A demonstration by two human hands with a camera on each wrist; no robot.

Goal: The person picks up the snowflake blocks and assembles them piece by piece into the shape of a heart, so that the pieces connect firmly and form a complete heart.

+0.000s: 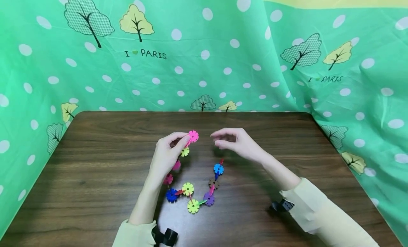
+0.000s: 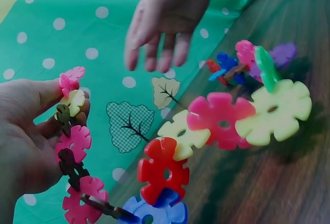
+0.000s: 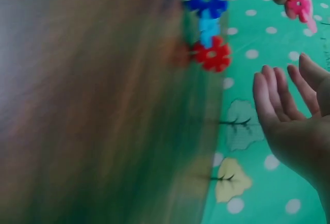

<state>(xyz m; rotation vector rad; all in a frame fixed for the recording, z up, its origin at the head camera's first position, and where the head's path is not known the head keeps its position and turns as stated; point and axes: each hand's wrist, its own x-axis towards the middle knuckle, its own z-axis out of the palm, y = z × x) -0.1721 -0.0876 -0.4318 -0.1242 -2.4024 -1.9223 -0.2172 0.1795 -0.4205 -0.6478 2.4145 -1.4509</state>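
Note:
My left hand [image 1: 165, 151] pinches the pink end of a chain of interlocked plastic snowflake discs, with a pink disc [image 1: 193, 136] sticking out past the fingertips. From there the chain curves down over the table through yellow, pink, blue, red and purple discs. Its other end, a light blue disc [image 1: 218, 169] with a red one [image 3: 212, 53] beyond it, lies below my right hand [image 1: 237, 142]. That hand hovers apart from the chain, fingers loosely bent and holding nothing. In the left wrist view, brown discs [image 2: 72, 170] link the pink ones beside the left palm.
The chain lies on a dark wooden table [image 1: 105, 162]. Behind it hangs a green cloth [image 1: 191, 62] with white dots and printed trees. A black wrist camera [image 1: 282, 206] sits at the right sleeve, and another [image 1: 165, 237] at the left.

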